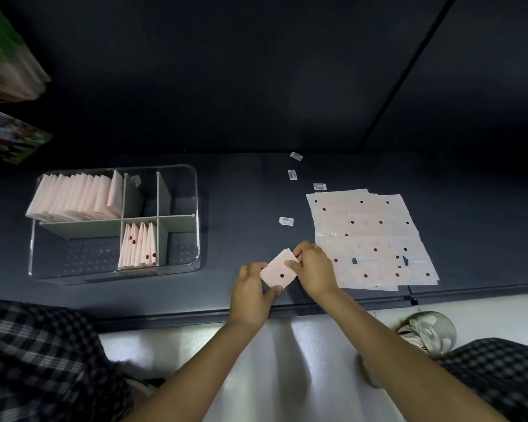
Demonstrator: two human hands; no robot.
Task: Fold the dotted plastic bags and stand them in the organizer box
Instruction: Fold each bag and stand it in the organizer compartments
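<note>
Left hand (252,287) and right hand (313,269) both pinch a small folded pink dotted bag (278,272), seemingly thin plastic, right of the clear rectangular organizer box (192,226)

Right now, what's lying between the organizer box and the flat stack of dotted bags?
In the head view, one small white label on the dark table, between organizer box and flat stack.

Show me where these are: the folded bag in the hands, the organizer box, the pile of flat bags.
folded bag (277,273): head view, its middle.
organizer box (197,208): head view, right wall.
pile of flat bags (369,236): head view, its middle.
</note>
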